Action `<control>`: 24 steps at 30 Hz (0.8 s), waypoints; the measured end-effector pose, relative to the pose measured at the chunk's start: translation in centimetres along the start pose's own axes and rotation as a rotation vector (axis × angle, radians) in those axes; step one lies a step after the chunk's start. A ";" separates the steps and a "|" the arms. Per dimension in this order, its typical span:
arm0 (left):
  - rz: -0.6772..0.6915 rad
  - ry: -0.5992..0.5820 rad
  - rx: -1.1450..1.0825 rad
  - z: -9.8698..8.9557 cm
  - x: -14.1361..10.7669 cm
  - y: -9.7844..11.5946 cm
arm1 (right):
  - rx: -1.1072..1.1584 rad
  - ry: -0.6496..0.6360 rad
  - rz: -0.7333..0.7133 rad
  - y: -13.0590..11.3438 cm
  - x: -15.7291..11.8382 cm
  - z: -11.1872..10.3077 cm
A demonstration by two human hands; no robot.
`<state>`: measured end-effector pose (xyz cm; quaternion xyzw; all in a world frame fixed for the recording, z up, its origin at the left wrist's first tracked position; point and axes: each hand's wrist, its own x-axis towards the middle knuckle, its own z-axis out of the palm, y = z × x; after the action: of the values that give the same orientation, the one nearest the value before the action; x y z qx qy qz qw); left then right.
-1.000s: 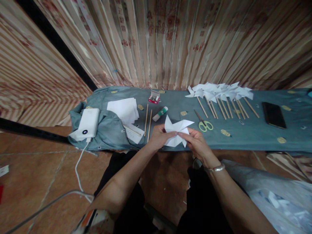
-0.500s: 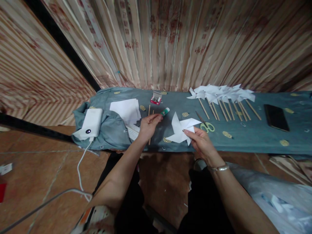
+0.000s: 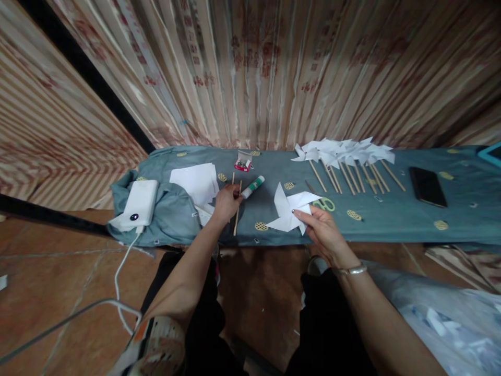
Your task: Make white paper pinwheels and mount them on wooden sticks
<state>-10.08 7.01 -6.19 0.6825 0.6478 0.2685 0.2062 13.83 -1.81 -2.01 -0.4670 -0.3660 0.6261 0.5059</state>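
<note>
My right hand (image 3: 321,225) pinches a white paper pinwheel (image 3: 288,210) near its centre, where a small pin head shows. To its left, my left hand (image 3: 227,202) has its fingers closed around a thin wooden stick (image 3: 236,219) that lies over the cloth. A second stick (image 3: 234,178) is beside it, partly hidden by the hand. The white and green glue stick (image 3: 253,187) lies just right of my left fingertips. Green-handled scissors (image 3: 327,204) lie partly behind the pinwheel. An open red box of pins (image 3: 242,165) sits behind my left hand.
White paper sheets (image 3: 195,181) and a white power bank (image 3: 141,202) with a cable are on the left of the cloth-covered table (image 3: 383,224). Several finished pinwheels (image 3: 344,152) on sticks lie at the back right, beside a black phone (image 3: 427,186).
My left hand has let go of the glue stick, which now lies on the cloth, and has moved left to a wooden stick. My right hand still holds the pinwheel. The view has shifted slightly.
</note>
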 end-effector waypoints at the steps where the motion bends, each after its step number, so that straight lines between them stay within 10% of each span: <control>1: 0.005 -0.001 0.021 0.0 0.1 0.0 | 0.001 -0.002 -0.003 0.0 0.0 -0.1; 24: -0.078 0.065 -0.014 -0.1 1.1 -0.6 | 0.032 0.042 -0.041 -0.8 -1.1 -1.6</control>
<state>-10.56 8.10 -6.37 0.6463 0.6782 0.2868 0.2003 15.65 -2.73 -1.49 -0.4643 -0.3549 0.6114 0.5335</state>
